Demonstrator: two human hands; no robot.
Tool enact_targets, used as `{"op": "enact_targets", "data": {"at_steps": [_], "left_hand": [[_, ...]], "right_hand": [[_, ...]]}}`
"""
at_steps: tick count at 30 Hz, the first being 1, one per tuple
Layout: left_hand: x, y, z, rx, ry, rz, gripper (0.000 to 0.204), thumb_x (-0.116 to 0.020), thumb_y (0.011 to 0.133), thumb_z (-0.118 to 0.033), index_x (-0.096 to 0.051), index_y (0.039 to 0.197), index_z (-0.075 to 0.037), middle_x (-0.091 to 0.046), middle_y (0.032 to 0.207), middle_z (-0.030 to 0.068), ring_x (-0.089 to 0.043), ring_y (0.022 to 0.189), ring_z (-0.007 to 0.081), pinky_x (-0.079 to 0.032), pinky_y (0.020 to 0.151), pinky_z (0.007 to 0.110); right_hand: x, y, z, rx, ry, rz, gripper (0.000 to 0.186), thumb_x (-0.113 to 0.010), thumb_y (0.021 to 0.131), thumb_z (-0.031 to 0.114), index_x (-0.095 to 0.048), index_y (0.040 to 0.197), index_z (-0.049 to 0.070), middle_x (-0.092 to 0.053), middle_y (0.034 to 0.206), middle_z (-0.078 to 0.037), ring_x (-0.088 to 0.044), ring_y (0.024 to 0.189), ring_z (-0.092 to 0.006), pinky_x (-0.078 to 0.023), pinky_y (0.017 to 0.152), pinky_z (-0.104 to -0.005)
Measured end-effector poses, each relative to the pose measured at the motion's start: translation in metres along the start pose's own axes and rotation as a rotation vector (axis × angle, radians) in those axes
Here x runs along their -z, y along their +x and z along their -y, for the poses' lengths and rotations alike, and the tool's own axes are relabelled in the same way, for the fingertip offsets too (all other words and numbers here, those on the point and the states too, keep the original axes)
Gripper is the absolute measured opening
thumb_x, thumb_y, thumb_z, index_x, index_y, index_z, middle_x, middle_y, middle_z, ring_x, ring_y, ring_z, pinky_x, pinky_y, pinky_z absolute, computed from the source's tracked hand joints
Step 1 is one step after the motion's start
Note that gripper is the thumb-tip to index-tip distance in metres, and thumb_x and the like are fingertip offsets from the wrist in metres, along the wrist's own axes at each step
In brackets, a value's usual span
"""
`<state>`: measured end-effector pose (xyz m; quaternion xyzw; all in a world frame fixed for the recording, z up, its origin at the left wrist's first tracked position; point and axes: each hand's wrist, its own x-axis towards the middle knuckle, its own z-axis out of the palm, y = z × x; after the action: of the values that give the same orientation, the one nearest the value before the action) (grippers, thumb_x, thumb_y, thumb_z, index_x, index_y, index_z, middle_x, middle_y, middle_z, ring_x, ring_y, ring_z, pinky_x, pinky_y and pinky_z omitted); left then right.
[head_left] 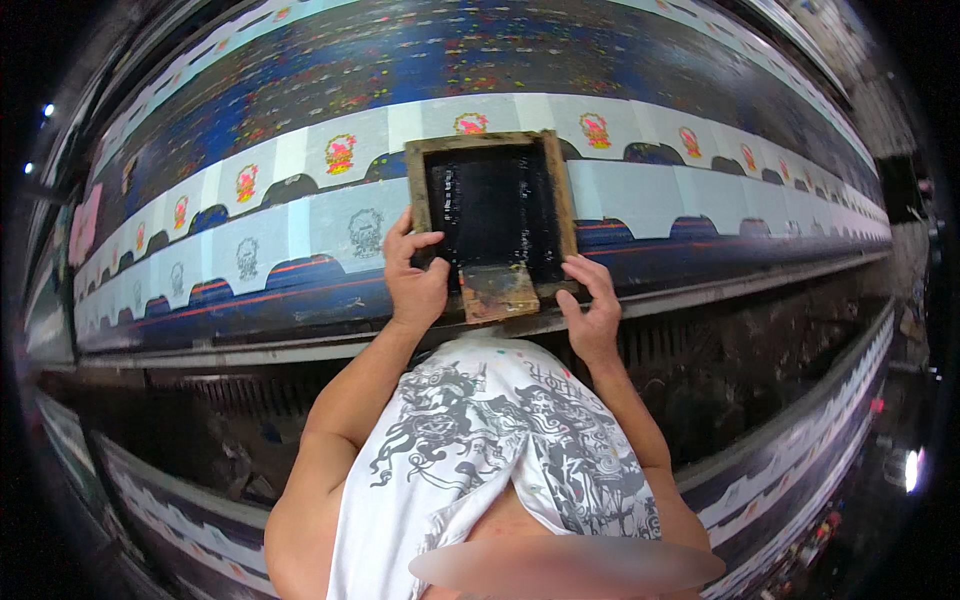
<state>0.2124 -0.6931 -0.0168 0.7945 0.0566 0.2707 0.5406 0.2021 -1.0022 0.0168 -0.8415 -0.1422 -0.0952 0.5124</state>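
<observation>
A long dark table [560, 60] is crossed by rows of pale pieces [630, 192]. Over the nearer row, a black-centred wooden frame [559, 195] is placed near the table's front edge. Its left side is grasped by the bent fingers of the left hand [417, 286]; its lower right corner is touched by the right hand [594, 312], though whether gripped cannot be told. A stained block [499, 294] is set at the frame's near end. Farther back, red prints [340, 153] are seen.

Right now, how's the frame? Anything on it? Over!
Left hand on frame, left side. Right hand at near right corner. Squeegee overlaps near edge.
</observation>
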Motion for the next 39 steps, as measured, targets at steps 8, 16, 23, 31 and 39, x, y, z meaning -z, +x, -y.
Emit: {"op": "enact_targets", "data": {"at_steps": [8, 16, 23, 31, 39], "left_hand": [[-0.045, -0.008, -0.017, 0.087, -0.005, -0.002, 0.042, -0.074, 0.077, 0.01, -0.082, 0.114, -0.007, -0.061, 0.166, 0.0261, -0.058, 0.154, 0.0416, -0.043, 0.13, 0.049], [-0.049, -0.009, -0.012, 0.139, -0.035, -0.005, 0.041, -0.075, 0.076, 0.009, -0.083, 0.113, -0.008, -0.06, 0.168, 0.0258, -0.058, 0.153, 0.041, -0.043, 0.13, 0.048], [-0.054, -0.01, -0.009, 0.186, -0.024, 0.006, 0.04, -0.074, 0.076, 0.008, -0.083, 0.113, -0.007, -0.06, 0.169, 0.0265, -0.057, 0.155, 0.0414, -0.043, 0.13, 0.048], [-0.053, -0.008, -0.001, 0.251, -0.151, -0.004, 0.039, -0.078, 0.093, 0.003, -0.081, 0.131, -0.006, -0.061, 0.169, 0.0253, -0.064, 0.149, 0.0361, -0.049, 0.125, 0.044], [-0.042, 0.0, -0.008, 0.299, -0.112, 0.045, 0.046, -0.075, 0.095, 0.007, -0.078, 0.138, -0.007, -0.058, 0.172, 0.0201, -0.066, 0.145, 0.0298, -0.054, 0.118, 0.041]], "right_hand": [[0.044, 0.018, -0.004, 0.34, -0.184, 0.166, 0.037, -0.089, 0.096, 0.013, -0.081, 0.131, 0.005, -0.074, 0.141, -0.016, -0.067, 0.142, -0.0399, -0.052, 0.119, -0.055], [0.017, 0.044, 0.017, 0.556, -0.314, 0.47, 0.045, -0.089, 0.089, 0.015, -0.08, 0.132, 0.005, -0.072, 0.137, -0.014, -0.069, 0.134, -0.0396, -0.054, 0.114, -0.0538], [0.017, 0.078, 0.029, 0.591, -0.372, 0.629, 0.039, -0.077, 0.088, 0.006, -0.08, 0.127, 0.004, -0.074, 0.12, -0.014, -0.072, 0.114, -0.0354, -0.057, 0.102, -0.0493], [0.022, 0.187, 0.024, 0.398, -0.196, 0.96, 0.032, -0.07, 0.094, -0.008, -0.08, 0.122, 0.003, -0.077, 0.118, -0.018, -0.072, 0.114, -0.0422, -0.058, 0.102, -0.0513], [-0.026, 0.246, -0.011, 0.402, -0.357, 0.637, 0.04, -0.066, 0.094, -0.008, -0.081, 0.129, 0.005, -0.079, 0.124, -0.02, -0.073, 0.122, -0.0428, -0.058, 0.11, -0.0517]]}}
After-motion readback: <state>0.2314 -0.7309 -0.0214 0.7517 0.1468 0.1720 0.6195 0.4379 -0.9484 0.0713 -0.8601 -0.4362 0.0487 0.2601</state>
